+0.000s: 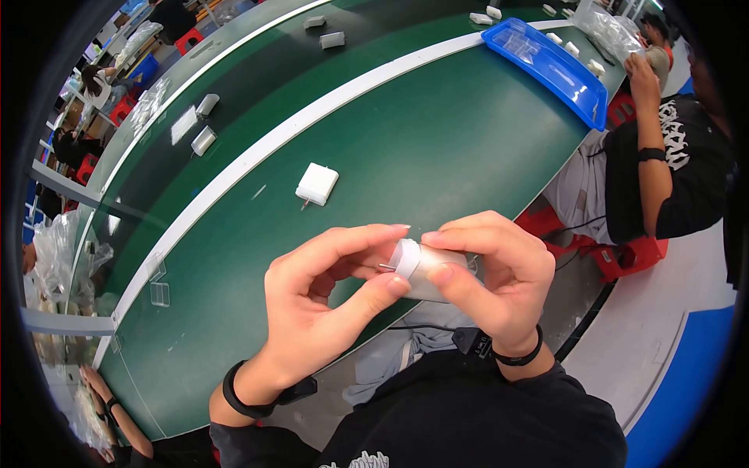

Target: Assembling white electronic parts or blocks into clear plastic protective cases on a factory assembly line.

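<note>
White housing (443,267) is positioned above the near edge of the green work surface (421,156), grasped by both hands. Right hand (503,277) grips the body; left hand (306,312) holds the collar end, where a metal pin (387,267) protrudes. White block (317,182) rests farther forward; blue tray (546,74) sits forward right.

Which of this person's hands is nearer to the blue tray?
The right hand, holding the white piece; the blue tray lies ahead of it, rightward. The left hand, at the piece's left end, is farther away.
</note>
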